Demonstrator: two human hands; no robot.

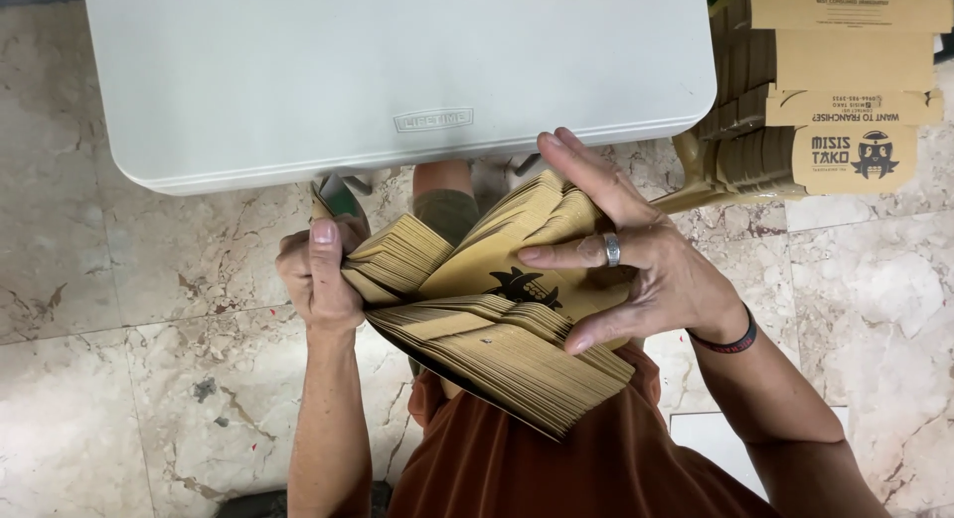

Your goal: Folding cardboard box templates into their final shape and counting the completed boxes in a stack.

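The left hand point(320, 275) is gripping the left edge of a thick stack of flat brown cardboard sheets point(477, 329), fingers curled around it and the thumb pressing flat along the top. The stack is being held in the air above the person's lap, just below the near edge of the grey plastic desk point(298, 71), and it is fanning open in the middle, so that a sheet with a black printed figure is showing in the gap. The right hand point(636, 255) is lying spread over the right side of the stack (a silver ring is sitting on one finger and a dark band on the wrist); its upper fingers are lifting back the top bundle of sheets, one finger is reaching across the printed sheet, and the lowest finger is pressing down on the lower bundle. Below the stack, the person's rust-coloured shirt point(556, 468) is filling the bottom of the view, over a marble floor point(119, 379). Further right, beside the desk, another pile of brown printed cardboard point(845, 91) is resting well apart from the hands.
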